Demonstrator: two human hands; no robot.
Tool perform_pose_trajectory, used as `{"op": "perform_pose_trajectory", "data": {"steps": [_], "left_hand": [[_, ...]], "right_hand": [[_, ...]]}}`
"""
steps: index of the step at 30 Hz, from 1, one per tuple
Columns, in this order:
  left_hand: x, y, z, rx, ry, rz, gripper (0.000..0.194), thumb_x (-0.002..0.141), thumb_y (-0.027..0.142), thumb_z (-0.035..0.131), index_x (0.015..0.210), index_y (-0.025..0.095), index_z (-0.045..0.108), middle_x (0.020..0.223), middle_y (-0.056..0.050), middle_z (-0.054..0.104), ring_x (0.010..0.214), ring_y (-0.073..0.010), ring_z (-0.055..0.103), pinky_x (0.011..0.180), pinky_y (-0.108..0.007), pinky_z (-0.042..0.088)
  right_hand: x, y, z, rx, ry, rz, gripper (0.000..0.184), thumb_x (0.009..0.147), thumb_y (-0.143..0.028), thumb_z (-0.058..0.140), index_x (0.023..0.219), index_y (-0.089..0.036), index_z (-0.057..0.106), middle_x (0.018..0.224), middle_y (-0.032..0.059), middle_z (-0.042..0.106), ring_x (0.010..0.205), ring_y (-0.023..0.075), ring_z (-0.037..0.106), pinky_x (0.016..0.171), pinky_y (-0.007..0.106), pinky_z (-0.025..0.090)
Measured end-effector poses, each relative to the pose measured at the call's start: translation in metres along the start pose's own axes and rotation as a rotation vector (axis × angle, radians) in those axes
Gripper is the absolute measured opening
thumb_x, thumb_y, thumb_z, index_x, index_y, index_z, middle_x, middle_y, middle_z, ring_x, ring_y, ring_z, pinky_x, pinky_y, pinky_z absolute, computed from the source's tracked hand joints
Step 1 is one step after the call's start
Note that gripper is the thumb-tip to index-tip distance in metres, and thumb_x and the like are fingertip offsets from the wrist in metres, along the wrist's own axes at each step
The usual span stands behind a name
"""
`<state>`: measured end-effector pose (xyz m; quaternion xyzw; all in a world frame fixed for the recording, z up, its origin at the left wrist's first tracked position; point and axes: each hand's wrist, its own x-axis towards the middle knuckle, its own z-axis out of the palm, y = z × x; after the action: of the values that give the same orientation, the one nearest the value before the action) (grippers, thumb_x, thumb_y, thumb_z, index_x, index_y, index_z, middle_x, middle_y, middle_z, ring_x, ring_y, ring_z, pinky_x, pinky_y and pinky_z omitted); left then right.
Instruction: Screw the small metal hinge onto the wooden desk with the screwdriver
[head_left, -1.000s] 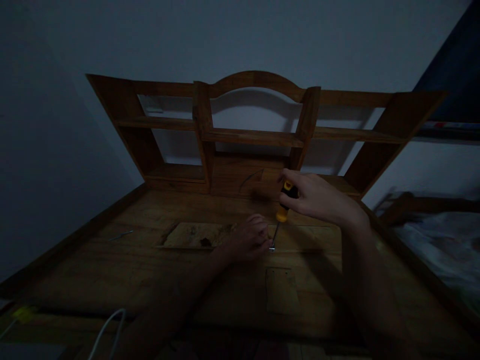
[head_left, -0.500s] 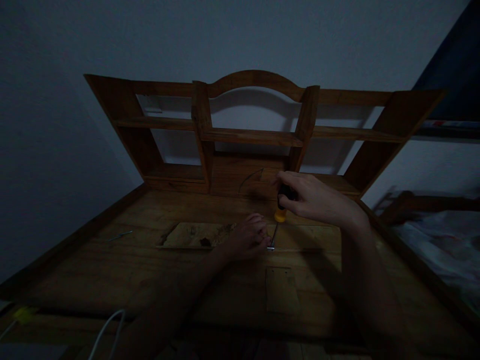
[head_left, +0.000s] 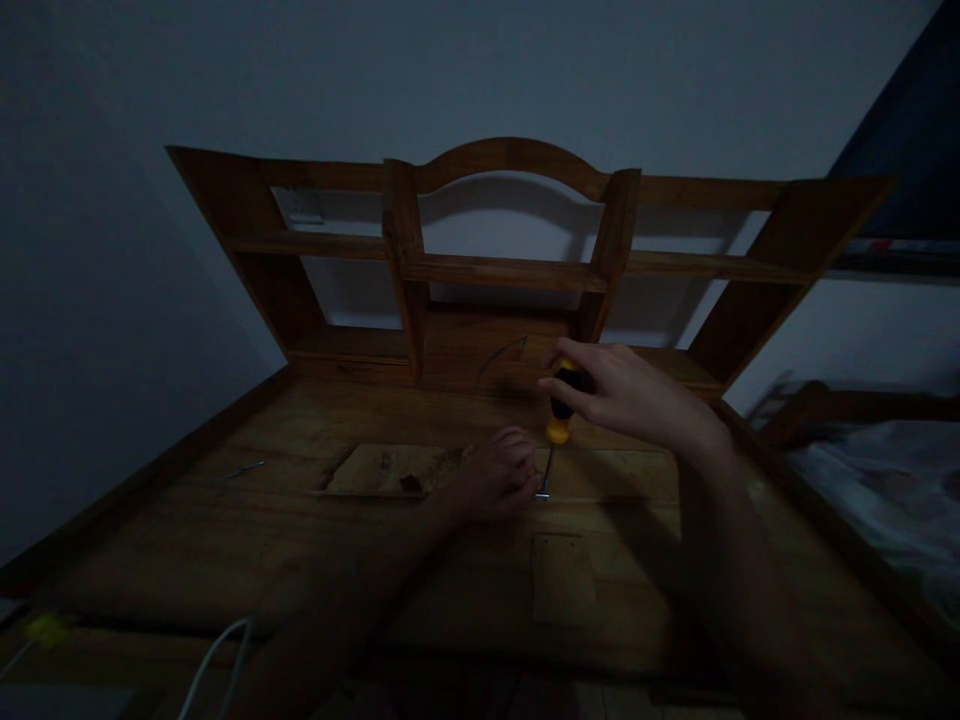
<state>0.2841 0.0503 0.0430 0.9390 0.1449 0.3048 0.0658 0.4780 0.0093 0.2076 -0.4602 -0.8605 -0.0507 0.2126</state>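
In dim light my right hand [head_left: 626, 395] is wrapped round the black and yellow handle of a screwdriver [head_left: 559, 410], held nearly upright. Its thin shaft runs down to a small metal fitting [head_left: 541, 494] on the wooden desk top [head_left: 247, 520]. My left hand [head_left: 499, 475] lies curled beside the tip, its fingers pinched at the fitting on a pale recessed wooden panel [head_left: 397, 468]. What the fingers pinch is too small to name.
A wooden hutch [head_left: 510, 260] with shelves and an arched top stands at the back of the desk. A small square patch [head_left: 562, 578] marks the desk in front. A white cable [head_left: 214, 655] hangs at the near left edge. A bed [head_left: 877, 500] lies to the right.
My right hand has turned slightly on the screwdriver handle and shifted a little left. The left hand stays at the tip.
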Motion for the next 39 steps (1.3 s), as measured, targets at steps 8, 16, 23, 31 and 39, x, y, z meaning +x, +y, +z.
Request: {"op": "perform_pose_trajectory", "data": {"steps": [8, 16, 23, 31, 39], "left_hand": [[-0.002, -0.001, 0.002, 0.023, 0.024, 0.054, 0.027, 0.091, 0.023, 0.048, 0.067, 0.013, 0.043, 0.078, -0.004, 0.043, 0.082, -0.0144, 0.042, 0.105, -0.040, 0.035], [-0.001, 0.000, 0.001, 0.029, 0.015, 0.045, 0.023, 0.090, 0.022, 0.047, 0.070, 0.014, 0.041, 0.080, -0.005, 0.043, 0.086, -0.0160, 0.042, 0.102, -0.039, 0.038], [-0.002, 0.001, 0.001, 0.032, -0.003, 0.024, 0.022, 0.090, 0.022, 0.047, 0.071, 0.014, 0.043, 0.080, -0.005, 0.043, 0.087, -0.0164, 0.042, 0.103, -0.039, 0.037], [0.000, 0.003, 0.000, 0.018, -0.002, 0.025, 0.020, 0.090, 0.021, 0.046, 0.071, 0.014, 0.042, 0.079, -0.005, 0.044, 0.084, -0.0165, 0.042, 0.098, -0.039, 0.039], [0.000, 0.005, 0.001, 0.011, 0.031, 0.059, 0.022, 0.090, 0.021, 0.047, 0.069, 0.013, 0.045, 0.077, -0.005, 0.043, 0.086, -0.0163, 0.043, 0.099, -0.039, 0.038]], "right_hand": [[0.000, 0.005, -0.002, 0.018, -0.031, 0.038, 0.026, 0.086, -0.028, 0.056, 0.110, -0.021, 0.051, 0.101, -0.0003, 0.062, 0.085, 0.0154, 0.059, 0.074, 0.026, 0.038], [-0.004, 0.000, -0.003, -0.123, -0.007, 0.106, 0.039, 0.093, -0.055, 0.047, 0.108, -0.019, 0.052, 0.080, 0.0043, 0.060, 0.073, 0.0206, 0.058, 0.064, 0.030, 0.034], [-0.003, 0.001, -0.006, 0.068, -0.035, -0.002, 0.018, 0.091, -0.032, 0.053, 0.104, -0.020, 0.053, 0.089, 0.0005, 0.062, 0.076, 0.0145, 0.058, 0.068, 0.025, 0.037], [-0.002, 0.000, -0.004, 0.074, -0.030, 0.001, 0.025, 0.090, -0.040, 0.055, 0.106, -0.020, 0.052, 0.099, 0.0011, 0.061, 0.087, 0.0162, 0.057, 0.075, 0.027, 0.039], [-0.005, -0.006, -0.004, -0.135, 0.009, 0.140, 0.038, 0.098, -0.054, 0.039, 0.101, -0.019, 0.053, 0.079, 0.0043, 0.062, 0.076, 0.0224, 0.061, 0.069, 0.032, 0.037]]}}
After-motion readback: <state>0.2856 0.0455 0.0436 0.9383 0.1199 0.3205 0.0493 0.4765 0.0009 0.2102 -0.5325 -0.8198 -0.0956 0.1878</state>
